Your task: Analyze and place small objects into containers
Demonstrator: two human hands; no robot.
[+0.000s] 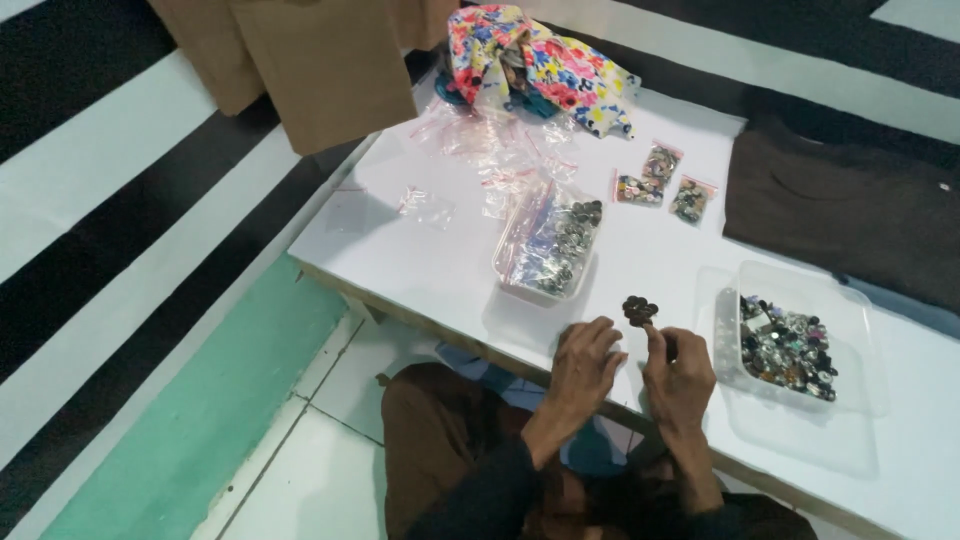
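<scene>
A small dark brown cluster of buttons (640,310) sat pinched at the fingertips of the right hand (678,378), raised just above them. The left hand (585,365) hovered just beside it, fingers curled narrow and holding nothing that could be made out. Right of the fingers stood one clear plastic tub (850,310) with mixed buttons. Beyond the fingertips lay one open clear bag of grey buttons (555,245), and farther on three small filled packets (662,185). One dark folded garment (850,205) lay well apart.
</scene>
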